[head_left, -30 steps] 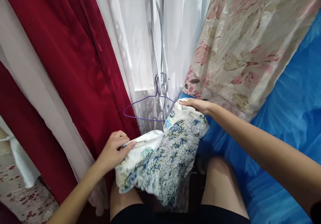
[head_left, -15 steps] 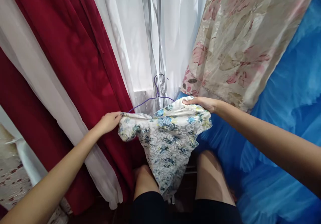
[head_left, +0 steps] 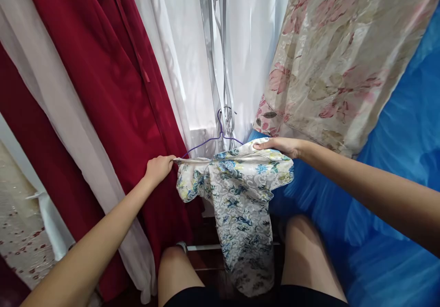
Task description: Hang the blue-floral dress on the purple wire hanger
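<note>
A white dress with a blue and yellow floral pattern [head_left: 242,206] hangs in front of me on a purple wire hanger [head_left: 206,140]. Pinching the left shoulder edge of the dress is my left hand [head_left: 160,168], its fingers closed. My right hand [head_left: 283,145] grips the other shoulder, thumb on top of the cloth and the fingers hidden beneath. The neckline is stretched between both hands. The hanger's hook shows above the neckline, while its ends are inside the garment.
Red cloth [head_left: 113,91] hangs at the left. Straight ahead are white fabric [head_left: 185,59] and silver ribbons [head_left: 223,64]. A beige gown with pink flowers [head_left: 337,68] and blue tulle [head_left: 405,128] fill the right. A pale bar [head_left: 204,247] runs low behind the dress.
The neckline has been pulled straighter and the left sleeve has moved right. The lower part of the dress now hangs longer and wider. My knees have moved farther apart.
</note>
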Demonstrator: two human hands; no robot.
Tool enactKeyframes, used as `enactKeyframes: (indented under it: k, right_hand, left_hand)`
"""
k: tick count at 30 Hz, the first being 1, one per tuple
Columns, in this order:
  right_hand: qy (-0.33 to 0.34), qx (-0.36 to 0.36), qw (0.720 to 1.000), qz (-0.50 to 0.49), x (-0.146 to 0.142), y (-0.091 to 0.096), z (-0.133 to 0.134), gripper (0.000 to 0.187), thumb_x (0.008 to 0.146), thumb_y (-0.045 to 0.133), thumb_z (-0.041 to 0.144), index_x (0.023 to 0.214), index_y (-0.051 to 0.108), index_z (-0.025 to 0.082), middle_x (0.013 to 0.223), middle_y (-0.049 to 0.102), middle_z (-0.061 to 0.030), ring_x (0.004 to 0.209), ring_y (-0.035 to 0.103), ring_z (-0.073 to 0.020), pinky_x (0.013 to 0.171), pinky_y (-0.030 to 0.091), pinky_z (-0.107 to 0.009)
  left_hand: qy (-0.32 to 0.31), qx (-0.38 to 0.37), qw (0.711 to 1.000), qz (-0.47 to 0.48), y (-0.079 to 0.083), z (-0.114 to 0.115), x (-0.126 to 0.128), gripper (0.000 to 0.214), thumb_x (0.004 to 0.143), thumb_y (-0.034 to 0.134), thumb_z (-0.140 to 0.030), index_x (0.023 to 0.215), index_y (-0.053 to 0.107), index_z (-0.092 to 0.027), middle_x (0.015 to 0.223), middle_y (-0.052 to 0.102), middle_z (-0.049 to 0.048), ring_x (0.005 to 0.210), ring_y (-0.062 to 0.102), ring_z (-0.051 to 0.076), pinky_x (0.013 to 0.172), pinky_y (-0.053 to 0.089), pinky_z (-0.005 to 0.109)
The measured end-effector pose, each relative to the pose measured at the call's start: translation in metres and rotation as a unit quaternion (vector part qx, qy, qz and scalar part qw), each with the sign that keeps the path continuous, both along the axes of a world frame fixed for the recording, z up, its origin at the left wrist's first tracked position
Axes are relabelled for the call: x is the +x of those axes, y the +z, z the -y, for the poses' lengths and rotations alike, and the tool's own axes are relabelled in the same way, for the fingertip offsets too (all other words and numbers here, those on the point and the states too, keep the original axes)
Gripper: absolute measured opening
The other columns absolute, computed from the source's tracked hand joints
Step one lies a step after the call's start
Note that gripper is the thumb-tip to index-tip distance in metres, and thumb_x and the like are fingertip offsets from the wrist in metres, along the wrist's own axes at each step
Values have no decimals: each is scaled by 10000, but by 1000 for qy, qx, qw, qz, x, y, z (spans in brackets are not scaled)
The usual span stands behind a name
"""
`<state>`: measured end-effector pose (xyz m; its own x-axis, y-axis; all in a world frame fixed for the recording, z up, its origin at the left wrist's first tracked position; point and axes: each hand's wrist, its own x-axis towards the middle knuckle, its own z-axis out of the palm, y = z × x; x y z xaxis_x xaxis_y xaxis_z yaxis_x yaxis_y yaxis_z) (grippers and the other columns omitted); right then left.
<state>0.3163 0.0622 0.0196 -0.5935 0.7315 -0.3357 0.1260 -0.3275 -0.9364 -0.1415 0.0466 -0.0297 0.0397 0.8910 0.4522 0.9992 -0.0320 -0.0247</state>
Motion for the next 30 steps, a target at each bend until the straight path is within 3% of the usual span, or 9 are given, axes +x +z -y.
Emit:
enactKeyframes:
  k: [3, 5, 8, 10, 14, 18, 20, 23, 30]
  right_hand:
    - [-24, -32, 999, 9, 0, -2, 0, 270, 893, 693, 321, 1055, 711, 106, 895, 794, -138, 720, 771, -236, 754, 656, -336]
    - [-40, -48, 998, 12, -1, -3, 0, 266, 896, 686, 328, 1039, 708, 105, 882, 792, -137, 714, 768, -236, 740, 655, -340]
    - [-52, -45, 998, 11, -4, -9, 1, 253, 884, 702, 353, 998, 702, 128, 869, 788, -121, 711, 758, -232, 709, 649, -334]
    - [-52, -19, 998, 12, -6, -15, 2, 281, 865, 725, 410, 975, 702, 153, 883, 785, -110, 727, 748, -232, 701, 637, -325]
    - [-97, 160, 982, 24, 5, -32, 6, 370, 797, 777, 529, 928, 703, 191, 905, 758, -67, 762, 696, -206, 643, 568, -265]
    - [-144, 345, 925, 67, 26, -48, 15, 507, 742, 771, 625, 609, 553, 187, 595, 552, 38, 570, 488, -105, 527, 391, -209]
    - [-139, 372, 916, 65, 34, -52, 22, 567, 731, 761, 653, 548, 484, 194, 538, 471, 55, 536, 423, -94, 520, 352, -217]
    - [-150, 364, 918, 43, 38, -46, 31, 519, 713, 769, 664, 602, 562, 202, 550, 529, 35, 555, 489, -129, 535, 391, -243]
    - [-267, 372, 888, -39, 23, -3, 32, 391, 757, 759, 620, 740, 679, 238, 636, 665, -38, 726, 645, -245, 604, 508, -305]
  left_hand:
    - [-26, 80, 990, 113, 18, -23, 15, 366, 882, 490, -258, 1114, 772, -236, 1032, 768, 114, 945, 691, 313, 852, 488, 380]
    - [-91, 121, 958, 245, 28, -34, 34, 381, 854, 478, -220, 1091, 774, -183, 1060, 769, 105, 956, 692, 283, 858, 497, 348]
    - [-210, 83, 890, 397, 40, -40, 72, 405, 823, 507, -234, 1127, 745, -113, 1061, 762, 109, 901, 690, 240, 804, 513, 304]
    - [-246, 28, 873, 420, 44, -39, 92, 430, 818, 543, -262, 1186, 714, -120, 1007, 758, 90, 843, 681, 226, 767, 510, 298]
    - [-210, 47, 899, 382, 41, -28, 95, 393, 917, 480, -353, 1200, 665, -152, 971, 734, 69, 867, 666, 229, 816, 491, 316]
    - [-210, 82, 921, 317, 24, -8, 66, 461, 994, 383, -509, 1204, 619, -174, 1069, 722, 78, 995, 655, 238, 883, 463, 310]
    - [-205, 84, 938, 265, 13, 4, 54, 424, 975, 446, -525, 1172, 626, -195, 1099, 725, 67, 993, 658, 237, 862, 455, 291]
    - [-166, 91, 961, 202, 3, 19, 49, 356, 950, 507, -519, 1064, 657, -216, 1046, 740, 47, 932, 666, 232, 820, 445, 275]
    - [-150, 93, 974, 145, 4, 29, 64, 312, 970, 458, -436, 912, 671, -216, 766, 687, 19, 683, 595, 186, 649, 364, 260]
